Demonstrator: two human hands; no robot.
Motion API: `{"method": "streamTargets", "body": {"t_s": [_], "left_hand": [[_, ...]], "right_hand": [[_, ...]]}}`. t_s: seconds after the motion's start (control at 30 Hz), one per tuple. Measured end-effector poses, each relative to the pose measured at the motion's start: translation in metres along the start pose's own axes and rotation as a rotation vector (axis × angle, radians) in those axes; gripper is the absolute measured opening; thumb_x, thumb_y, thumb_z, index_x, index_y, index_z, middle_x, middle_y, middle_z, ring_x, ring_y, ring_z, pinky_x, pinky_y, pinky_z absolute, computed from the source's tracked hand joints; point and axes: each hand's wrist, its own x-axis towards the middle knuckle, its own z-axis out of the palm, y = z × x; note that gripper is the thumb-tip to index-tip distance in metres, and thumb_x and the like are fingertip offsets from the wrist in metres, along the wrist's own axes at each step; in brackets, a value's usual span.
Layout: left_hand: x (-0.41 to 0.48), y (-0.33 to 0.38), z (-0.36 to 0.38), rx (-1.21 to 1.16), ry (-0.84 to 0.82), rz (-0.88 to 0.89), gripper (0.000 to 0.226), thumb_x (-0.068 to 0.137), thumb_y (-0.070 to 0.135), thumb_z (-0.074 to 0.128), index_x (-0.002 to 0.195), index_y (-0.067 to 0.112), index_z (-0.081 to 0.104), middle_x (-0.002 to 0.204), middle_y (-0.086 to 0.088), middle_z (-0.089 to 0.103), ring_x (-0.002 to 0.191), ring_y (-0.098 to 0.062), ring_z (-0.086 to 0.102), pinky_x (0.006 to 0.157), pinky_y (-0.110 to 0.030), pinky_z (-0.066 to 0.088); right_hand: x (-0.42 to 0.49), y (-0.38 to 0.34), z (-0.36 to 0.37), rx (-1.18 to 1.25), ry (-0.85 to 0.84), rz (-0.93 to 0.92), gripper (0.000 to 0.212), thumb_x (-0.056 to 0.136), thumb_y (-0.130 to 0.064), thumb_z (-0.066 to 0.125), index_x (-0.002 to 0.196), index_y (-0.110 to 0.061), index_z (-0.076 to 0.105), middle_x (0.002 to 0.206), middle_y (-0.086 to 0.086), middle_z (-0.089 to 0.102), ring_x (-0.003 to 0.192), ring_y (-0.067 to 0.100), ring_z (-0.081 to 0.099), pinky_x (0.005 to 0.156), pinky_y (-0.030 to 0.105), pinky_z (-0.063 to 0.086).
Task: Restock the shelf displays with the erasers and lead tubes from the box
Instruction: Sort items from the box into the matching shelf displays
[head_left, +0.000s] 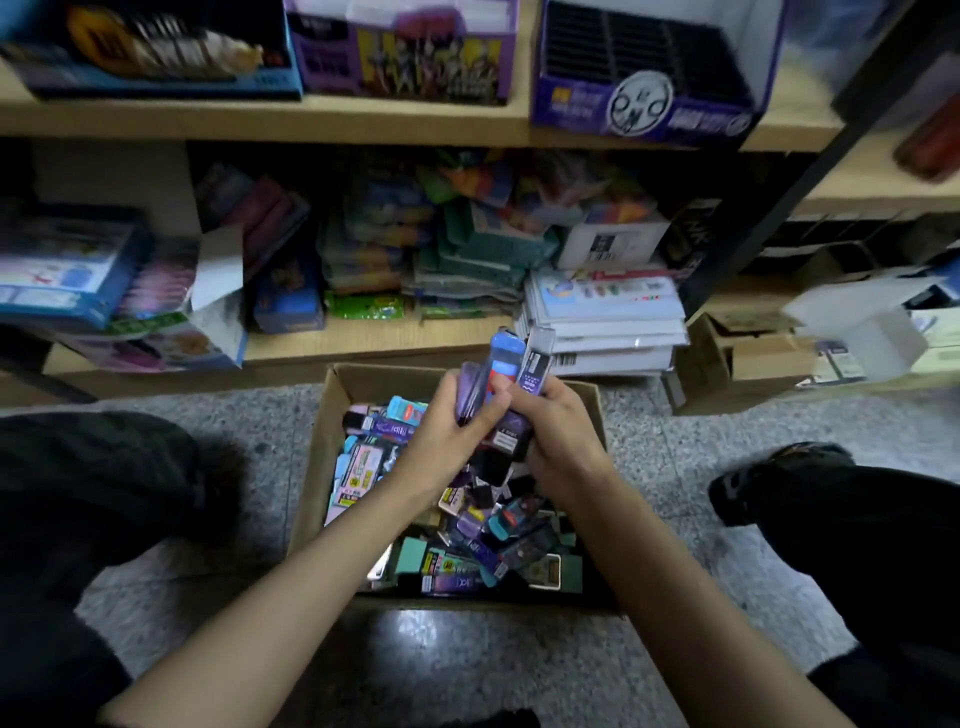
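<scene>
A brown cardboard box (314, 447) sits on the floor in front of me, filled with several loose erasers and lead tubes (467, 551) in purple, pink and teal wrappers. Above the box, my left hand (447, 421) grips a purple lead tube (470, 395). Beside it, my right hand (558, 431) holds a bunch of tubes, with a blue one (504, 358) and a clear purple one (537, 358) sticking up. The two hands touch each other over the box.
A wooden shelf (363, 338) behind the box carries stacked stationery packs. The upper shelf (311, 117) bears display boxes; the purple one at right (644, 106) has dark slotted rows. My knees in black trousers flank the box. A smaller carton (748, 358) sits at right.
</scene>
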Motion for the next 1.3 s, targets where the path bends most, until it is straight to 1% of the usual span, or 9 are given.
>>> {"method": "streamTargets", "body": {"t_s": [0.23, 0.37, 0.5, 0.6, 0.73, 0.87, 1.07, 1.17, 1.3], "left_hand": [[0.001, 0.054, -0.006, 0.023, -0.021, 0.126, 0.045, 0.072, 0.001, 0.076, 0.103, 0.023, 0.052, 0.095, 0.007, 0.065, 0.081, 0.006, 0.063, 0.073, -0.011, 0.048], [-0.001, 0.084, -0.008, -0.033, -0.022, 0.193, 0.040, 0.072, 0.006, 0.076, 0.102, 0.021, 0.056, 0.091, 0.008, 0.070, 0.079, -0.001, 0.065, 0.068, -0.014, 0.049], [-0.001, 0.117, -0.010, -0.057, 0.028, 0.261, 0.046, 0.061, 0.031, 0.077, 0.101, 0.021, 0.055, 0.091, 0.007, 0.068, 0.079, -0.003, 0.062, 0.071, -0.015, 0.049], [0.001, 0.141, -0.017, -0.027, 0.050, 0.297, 0.046, 0.061, 0.040, 0.073, 0.101, 0.024, 0.056, 0.088, 0.010, 0.069, 0.077, 0.002, 0.064, 0.065, -0.011, 0.048], [0.008, 0.159, -0.027, 0.071, 0.049, 0.312, 0.045, 0.063, 0.039, 0.073, 0.102, 0.027, 0.055, 0.095, 0.008, 0.068, 0.081, 0.005, 0.064, 0.067, -0.008, 0.047], [0.021, 0.169, -0.040, 0.076, 0.107, 0.338, 0.037, 0.069, 0.027, 0.076, 0.101, 0.027, 0.056, 0.092, 0.009, 0.068, 0.076, 0.004, 0.064, 0.066, -0.008, 0.047], [0.041, 0.185, -0.053, 0.041, 0.129, 0.370, 0.044, 0.063, 0.032, 0.076, 0.103, 0.024, 0.058, 0.087, 0.012, 0.072, 0.079, 0.000, 0.066, 0.068, -0.008, 0.048], [0.051, 0.189, -0.054, 0.000, 0.141, 0.382, 0.040, 0.066, 0.029, 0.075, 0.102, 0.025, 0.057, 0.089, 0.018, 0.072, 0.081, 0.003, 0.066, 0.066, -0.005, 0.047], [0.057, 0.196, -0.054, -0.049, 0.145, 0.392, 0.047, 0.062, 0.030, 0.074, 0.105, 0.025, 0.057, 0.093, 0.016, 0.072, 0.084, 0.002, 0.067, 0.067, -0.007, 0.047]], "right_hand": [[-0.026, -0.044, 0.032, 0.079, -0.068, -0.148, 0.013, 0.088, -0.004, 0.059, 0.096, -0.009, 0.067, 0.095, 0.011, 0.071, 0.096, 0.025, 0.064, 0.098, 0.045, 0.048], [-0.041, -0.070, 0.049, 0.114, -0.130, -0.266, 0.013, 0.089, -0.007, 0.057, 0.097, -0.008, 0.066, 0.094, 0.011, 0.072, 0.092, 0.023, 0.067, 0.094, 0.040, 0.052], [-0.053, -0.097, 0.059, 0.210, -0.211, -0.337, 0.020, 0.094, -0.005, 0.046, 0.106, 0.001, 0.061, 0.097, 0.015, 0.070, 0.090, 0.020, 0.067, 0.087, 0.028, 0.055], [-0.058, -0.109, 0.061, 0.123, -0.210, -0.391, 0.028, 0.093, 0.006, 0.042, 0.108, -0.009, 0.061, 0.107, 0.011, 0.069, 0.101, 0.018, 0.066, 0.089, 0.025, 0.053], [-0.058, -0.123, 0.064, -0.106, -0.083, -0.461, 0.032, 0.094, 0.000, 0.046, 0.120, -0.014, 0.058, 0.116, 0.007, 0.067, 0.109, 0.017, 0.063, 0.095, 0.030, 0.050], [-0.049, -0.144, 0.063, -0.296, 0.056, -0.467, 0.021, 0.096, -0.008, 0.048, 0.104, -0.021, 0.062, 0.091, -0.004, 0.068, 0.073, -0.004, 0.065, 0.061, 0.011, 0.049], [-0.036, -0.178, 0.056, -0.379, 0.007, -0.489, 0.015, 0.097, -0.003, 0.042, 0.095, -0.008, 0.056, 0.071, 0.013, 0.058, 0.043, 0.010, 0.053, 0.038, 0.020, 0.039], [-0.032, -0.195, 0.052, -0.345, -0.050, -0.438, 0.034, 0.092, 0.002, 0.034, 0.097, -0.004, 0.068, 0.076, 0.010, 0.071, 0.058, 0.011, 0.065, 0.048, 0.018, 0.046], [-0.025, -0.206, 0.048, -0.547, -0.131, -0.474, 0.049, 0.083, 0.017, 0.039, 0.106, -0.013, 0.069, 0.093, -0.005, 0.072, 0.093, 0.008, 0.066, 0.080, 0.028, 0.053]]}}
